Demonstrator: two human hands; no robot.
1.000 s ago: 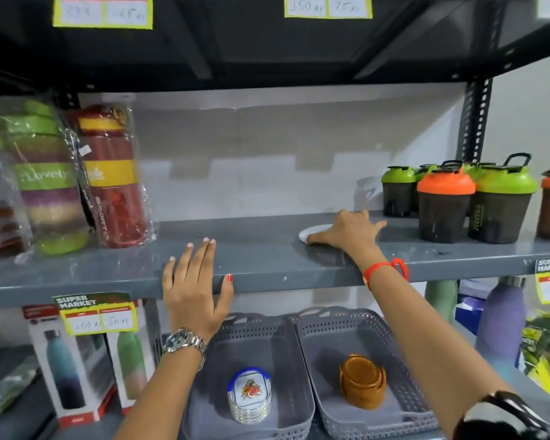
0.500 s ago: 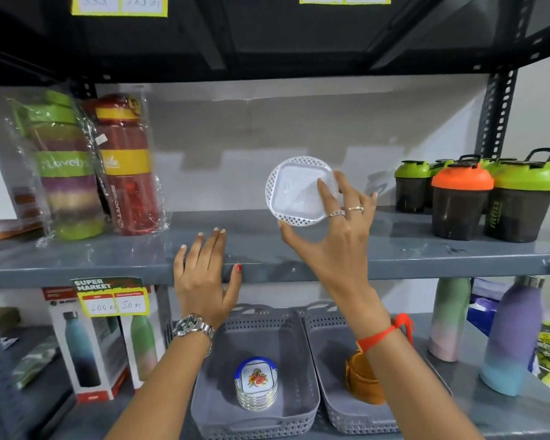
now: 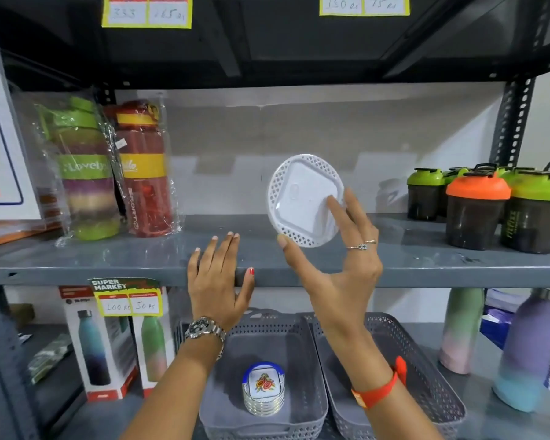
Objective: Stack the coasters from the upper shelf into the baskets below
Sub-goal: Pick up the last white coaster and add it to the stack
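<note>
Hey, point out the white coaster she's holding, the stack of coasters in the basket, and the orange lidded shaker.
white coaster [image 3: 302, 198], head view, flat centre panel.
coaster stack [image 3: 263, 383], head view, printed top face.
orange-lidded shaker [image 3: 477, 188], head view, its lid.

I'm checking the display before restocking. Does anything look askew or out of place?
Nothing stands out. The white coaster is tilted only because the right hand holds it; the coaster stack sits straight in its basket.

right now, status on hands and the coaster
Right hand holds white coaster up, over the shelf. Left hand flat on shelf edge. Left basket with coaster stack unobstructed.
</note>
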